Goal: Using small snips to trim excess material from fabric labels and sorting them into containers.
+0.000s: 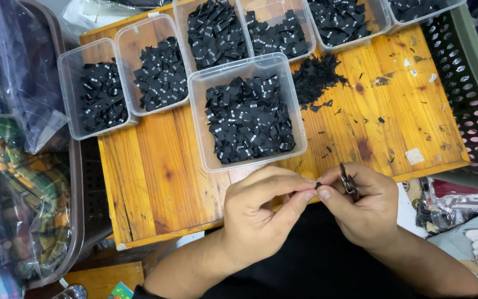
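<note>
tubs on board; scrap pile right of nearest tub; hands before board

Bright, even light; sharp centre, edges perhaps slightly distorted.

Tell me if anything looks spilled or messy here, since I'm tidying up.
Yes: a loose heap of black labels lies on the bare wooden board, outside the clear tubs, with small black scraps scattered nearby.
</note>
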